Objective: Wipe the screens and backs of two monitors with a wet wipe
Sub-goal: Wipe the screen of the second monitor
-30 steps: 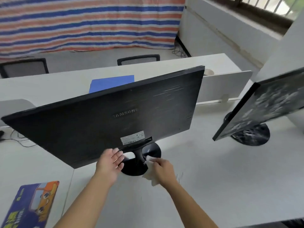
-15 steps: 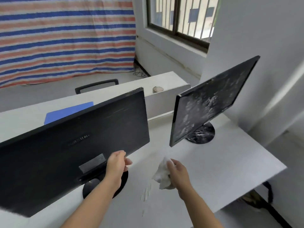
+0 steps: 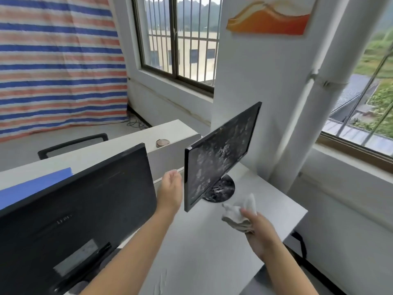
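Note:
The first monitor (image 3: pixel 74 213) stands at the lower left with its black back toward me. To its right the second monitor (image 3: pixel 219 154) faces me at an angle, its screen smeared with white grime, and its round base (image 3: pixel 223 189) is also dirty. My left hand (image 3: pixel 171 188) is raised with fingers straight, just left of that screen's left edge; whether it touches the bezel is unclear. My right hand (image 3: pixel 258 228) grips a crumpled white wet wipe (image 3: pixel 240 210) in front of the base, above the white desk (image 3: pixel 202 241).
A white partition (image 3: pixel 170 152) runs behind the monitors with a small round object (image 3: pixel 162 143) on top. A blue sheet (image 3: pixel 34 184) lies on the far desk. A white pillar (image 3: pixel 297 124) and barred windows stand to the right; the desk edge drops off at right.
My view has swung right from the first monitor to the second. My left hand left the first monitor's stand and rose beside the dirty screen. My right hand carried the wipe rightward.

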A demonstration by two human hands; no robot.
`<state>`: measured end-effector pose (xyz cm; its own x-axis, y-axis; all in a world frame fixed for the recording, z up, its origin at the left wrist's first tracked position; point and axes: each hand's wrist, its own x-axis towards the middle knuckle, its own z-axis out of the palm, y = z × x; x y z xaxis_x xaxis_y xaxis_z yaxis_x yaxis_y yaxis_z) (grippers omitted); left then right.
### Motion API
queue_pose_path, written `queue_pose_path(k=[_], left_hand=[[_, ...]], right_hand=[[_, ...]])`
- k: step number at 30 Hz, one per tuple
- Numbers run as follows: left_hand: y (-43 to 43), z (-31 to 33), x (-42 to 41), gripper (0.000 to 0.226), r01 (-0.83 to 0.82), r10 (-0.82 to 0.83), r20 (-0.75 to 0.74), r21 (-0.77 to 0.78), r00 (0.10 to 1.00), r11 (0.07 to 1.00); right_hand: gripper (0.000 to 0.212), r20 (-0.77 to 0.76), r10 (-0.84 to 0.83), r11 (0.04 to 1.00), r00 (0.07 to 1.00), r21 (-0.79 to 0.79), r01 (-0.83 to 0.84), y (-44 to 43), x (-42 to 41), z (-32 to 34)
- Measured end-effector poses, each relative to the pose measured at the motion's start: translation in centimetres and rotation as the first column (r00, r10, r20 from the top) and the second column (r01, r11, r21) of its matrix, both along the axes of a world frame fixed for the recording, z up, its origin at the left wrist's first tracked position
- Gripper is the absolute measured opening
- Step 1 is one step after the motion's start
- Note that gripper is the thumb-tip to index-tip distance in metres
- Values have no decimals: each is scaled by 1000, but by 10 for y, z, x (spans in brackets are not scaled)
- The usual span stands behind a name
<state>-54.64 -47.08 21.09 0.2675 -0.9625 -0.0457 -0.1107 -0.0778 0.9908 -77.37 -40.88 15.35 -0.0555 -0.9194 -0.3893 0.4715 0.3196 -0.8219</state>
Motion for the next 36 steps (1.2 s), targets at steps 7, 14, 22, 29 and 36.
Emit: queue_pose_path(k=[7,14,22,29,36], left_hand=[[-34,20,-24,38,-38,56,227,-84,972,996],[-72,26,-65,71,-246,271,333,-117,903,962],[-84,20,-78,82,-451,453,313,-83,835,888],[-88,20,-78,53,-436,434,320,-68,842,897],[-90,13,-70,57,-431,454,282,-143,845,891]], right_hand=[[28,55,39,999,998,-9,-39,-60,-8,15],[17,-169,276,949,946,-112,-296,-140,-52,35],[18,-310,132,933,941,-280,-224,-238,-90,94],[27,-823,-199,796,533,-453,-401,-291,-55,99],[42,-936,-51,451,349,-334,-828,-209,29,91]])
